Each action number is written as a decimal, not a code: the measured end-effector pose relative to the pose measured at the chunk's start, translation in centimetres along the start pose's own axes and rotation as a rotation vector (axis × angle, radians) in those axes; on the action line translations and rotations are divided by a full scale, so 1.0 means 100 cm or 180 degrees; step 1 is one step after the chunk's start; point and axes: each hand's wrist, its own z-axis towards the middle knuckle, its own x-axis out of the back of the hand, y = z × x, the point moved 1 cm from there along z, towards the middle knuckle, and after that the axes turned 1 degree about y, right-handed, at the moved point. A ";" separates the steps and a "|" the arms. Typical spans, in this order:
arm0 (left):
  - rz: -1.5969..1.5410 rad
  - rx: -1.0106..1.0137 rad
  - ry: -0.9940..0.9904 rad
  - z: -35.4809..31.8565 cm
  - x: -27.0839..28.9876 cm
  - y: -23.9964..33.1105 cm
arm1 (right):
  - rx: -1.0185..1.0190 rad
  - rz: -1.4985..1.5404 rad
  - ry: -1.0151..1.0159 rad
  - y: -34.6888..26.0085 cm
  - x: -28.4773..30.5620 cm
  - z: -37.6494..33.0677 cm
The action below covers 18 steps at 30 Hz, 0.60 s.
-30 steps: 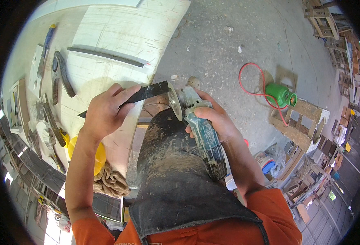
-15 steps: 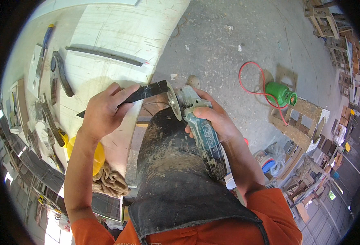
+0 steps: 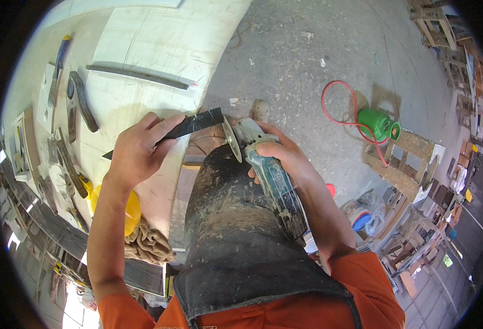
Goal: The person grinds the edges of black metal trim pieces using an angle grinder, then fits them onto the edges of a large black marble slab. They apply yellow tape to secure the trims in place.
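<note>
My left hand [image 3: 143, 147] pinches a flat black strip [image 3: 197, 122] between thumb and fingers; its pointed end pokes out past the wrist side. The strip's squared right end lies right at the disc [image 3: 232, 140] of an angle grinder [image 3: 274, 175]; whether they touch I cannot tell. My right hand [image 3: 285, 153] is wrapped round the grinder's teal body, thumb on top, with the black rear end slanting down toward my forearm. Below both hands is my dark, dust-stained apron [image 3: 225, 214].
On the pale worktable [image 3: 148, 38] at left lie a long dark strip [image 3: 137, 77], a hand saw [image 3: 81, 101], a yellow hard hat [image 3: 133, 214] and a brown cloth [image 3: 148, 244]. A green gas cylinder [image 3: 374, 124] with a red hose [image 3: 323, 98] stands on the floor at right, beside a wooden frame [image 3: 400, 164].
The grinder has tilted slightly, its rear end shifting a little right. My left hand and the black strip stay almost in place. The view has shifted slightly.
</note>
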 end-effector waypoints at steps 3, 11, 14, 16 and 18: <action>0.0033 0.0025 -0.0025 -0.002 0.002 -0.001 | 0.0107 0.0261 -0.0028 -0.005 0.000 -0.003; -0.0056 -0.0027 0.0054 -0.001 -0.001 -0.003 | 0.0251 0.0526 -0.0176 -0.010 -0.005 -0.004; -0.0002 -0.0004 0.0015 -0.001 -0.001 -0.003 | 0.0259 0.0499 -0.0155 -0.011 -0.005 -0.002; 0.0022 -0.0012 0.0022 -0.001 -0.001 -0.002 | 0.0259 0.0485 -0.0141 -0.011 -0.006 -0.003; 0.0033 -0.0003 0.0012 -0.001 -0.001 -0.002 | 0.0270 0.0491 -0.0161 -0.011 -0.006 -0.004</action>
